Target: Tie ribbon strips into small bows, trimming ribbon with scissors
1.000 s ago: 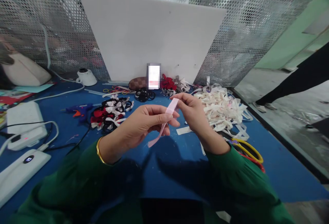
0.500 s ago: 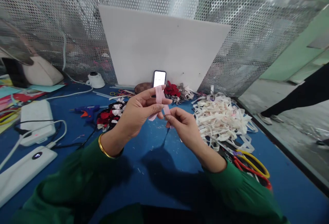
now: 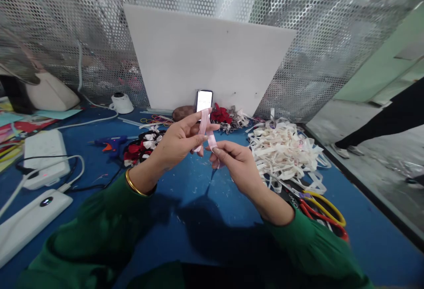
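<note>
A pink ribbon point(image 3: 204, 123) is stretched between my hands above the blue table point(image 3: 202, 200). It loops over the index finger of my left hand point(image 3: 177, 142), whose thumb presses on it from the near side. Lower down, my right hand point(image 3: 236, 158) pinches the ribbon's other stretch between thumb and fingers. Part of the ribbon behind the left fingers is hidden. Just beyond the hands a lit phone point(image 3: 204, 100) leans upright against a white board point(image 3: 212, 55).
At right lie a heap of cream ribbon pieces point(image 3: 285, 150) and scissors with yellow and red handles point(image 3: 326, 211). On the left are red, black and white bows point(image 3: 141, 147), a blue glue gun point(image 3: 112, 143), a power bank point(image 3: 36, 220) and cables. Someone's leg point(image 3: 380, 121) shows beyond the table.
The ribbon stretch between my hands has turned a little, and my right fingers have shifted slightly left along it. Both hands keep hold; the view has moved slightly.
</note>
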`<state>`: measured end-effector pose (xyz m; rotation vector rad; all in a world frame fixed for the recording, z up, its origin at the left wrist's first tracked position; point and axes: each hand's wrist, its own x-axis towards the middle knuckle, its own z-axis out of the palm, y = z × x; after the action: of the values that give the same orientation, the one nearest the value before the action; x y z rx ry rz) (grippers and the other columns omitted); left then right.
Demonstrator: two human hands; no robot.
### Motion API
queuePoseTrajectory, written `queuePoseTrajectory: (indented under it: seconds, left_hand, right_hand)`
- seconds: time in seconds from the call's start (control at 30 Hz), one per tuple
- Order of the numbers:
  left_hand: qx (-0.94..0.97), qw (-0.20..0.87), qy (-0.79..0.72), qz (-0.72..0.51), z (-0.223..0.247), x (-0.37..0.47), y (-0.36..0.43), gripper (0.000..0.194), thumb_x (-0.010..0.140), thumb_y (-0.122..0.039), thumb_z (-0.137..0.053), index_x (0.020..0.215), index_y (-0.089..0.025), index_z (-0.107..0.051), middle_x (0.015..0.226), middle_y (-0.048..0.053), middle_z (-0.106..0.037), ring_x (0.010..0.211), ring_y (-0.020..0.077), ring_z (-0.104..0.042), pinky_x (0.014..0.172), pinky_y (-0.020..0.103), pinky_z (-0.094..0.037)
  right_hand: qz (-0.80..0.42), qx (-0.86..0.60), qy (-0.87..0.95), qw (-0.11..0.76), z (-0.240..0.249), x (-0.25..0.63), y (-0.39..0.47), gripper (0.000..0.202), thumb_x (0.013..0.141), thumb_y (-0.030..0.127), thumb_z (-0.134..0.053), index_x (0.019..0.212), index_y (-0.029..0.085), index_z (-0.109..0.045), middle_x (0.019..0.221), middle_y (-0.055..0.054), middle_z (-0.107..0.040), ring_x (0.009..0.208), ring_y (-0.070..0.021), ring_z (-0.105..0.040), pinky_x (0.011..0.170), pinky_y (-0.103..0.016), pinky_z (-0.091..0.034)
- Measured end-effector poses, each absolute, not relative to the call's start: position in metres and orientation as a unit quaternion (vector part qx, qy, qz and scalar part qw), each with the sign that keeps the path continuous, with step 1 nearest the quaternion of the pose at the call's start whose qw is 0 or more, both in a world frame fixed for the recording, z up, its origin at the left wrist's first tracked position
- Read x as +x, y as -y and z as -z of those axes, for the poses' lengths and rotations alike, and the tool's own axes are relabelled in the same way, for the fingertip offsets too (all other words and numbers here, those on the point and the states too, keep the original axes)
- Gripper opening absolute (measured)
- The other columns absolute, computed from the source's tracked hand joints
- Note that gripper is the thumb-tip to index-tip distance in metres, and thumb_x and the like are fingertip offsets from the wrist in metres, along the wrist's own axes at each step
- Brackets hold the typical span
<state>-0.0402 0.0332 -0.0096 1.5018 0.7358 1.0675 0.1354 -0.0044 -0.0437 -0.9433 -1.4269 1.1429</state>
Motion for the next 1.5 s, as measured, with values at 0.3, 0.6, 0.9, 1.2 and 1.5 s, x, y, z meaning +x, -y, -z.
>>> queuePoseTrajectory:
  seconds: [0.3, 0.6, 0.9, 1.2, 1.5]
  left_hand:
    - [0.659, 0.544, -0.327, -0.404, 0.011, -0.039, -0.033, 0.081, 0.082, -0.029, -0.076, 0.155, -0.025, -0.041, 0.110, 0.011, -0.077, 0.054, 0.0105, -0.062, 0.051, 0.024, -0.055]
    - [0.699, 0.540, -0.311, -0.351, 0.010, -0.041, -0.031, 0.079, 0.086, -0.032, -0.072, 0.156, -0.021, -0.038, 0.084, 0.004, -0.074, 0.054, 0.0120, -0.061, 0.053, 0.023, -0.054]
    - [0.762, 0.471, -0.343, -0.282, 0.017, -0.039, -0.030, 0.058, 0.090, -0.032, -0.067, 0.145, -0.021, -0.056, 0.069, 0.001, -0.071, 0.047, 0.0120, -0.063, 0.049, 0.020, -0.051]
    - [0.711, 0.642, -0.259, -0.123, 0.010, -0.041, -0.027, 0.062, 0.088, -0.031, -0.069, 0.148, -0.025, -0.053, 0.096, 0.012, -0.079, 0.046, 0.0108, -0.060, 0.047, 0.022, -0.053]
    - [0.655, 0.707, -0.235, -0.125, 0.003, -0.048, -0.027, 0.067, 0.082, -0.028, -0.075, 0.146, -0.022, -0.055, 0.093, 0.015, -0.080, 0.042, 0.0112, -0.059, 0.043, 0.022, -0.049]
  right_hand:
    - [-0.482, -0.383, 0.580, 0.534, 0.039, 0.137, 0.008, 0.019, 0.088, 0.038, -0.070, 0.085, 0.019, -0.075, 0.067, 0.001, -0.068, 0.055, -0.0113, -0.061, 0.059, -0.027, -0.050]
    - [-0.545, -0.381, 0.521, 0.536, 0.037, 0.143, 0.008, 0.020, 0.087, 0.038, -0.072, 0.084, 0.019, -0.075, 0.067, 0.001, -0.071, 0.052, -0.0097, -0.058, 0.052, -0.024, -0.040]
    - [-0.556, -0.350, 0.516, 0.550, 0.023, 0.152, 0.010, 0.017, 0.087, 0.035, -0.073, 0.092, 0.020, -0.079, 0.081, -0.002, -0.077, 0.054, -0.0103, -0.062, 0.056, -0.026, -0.050]
    - [-0.525, -0.372, 0.501, 0.579, 0.011, 0.175, -0.003, 0.030, 0.086, 0.035, -0.067, 0.113, 0.022, -0.072, 0.107, -0.007, -0.079, 0.056, -0.0131, -0.066, 0.060, -0.033, -0.059]
    - [-0.618, -0.347, 0.461, 0.534, 0.027, 0.179, -0.022, 0.036, 0.079, 0.022, -0.061, 0.115, 0.020, -0.067, 0.121, -0.009, -0.076, 0.047, -0.0101, -0.058, 0.056, -0.032, -0.059]
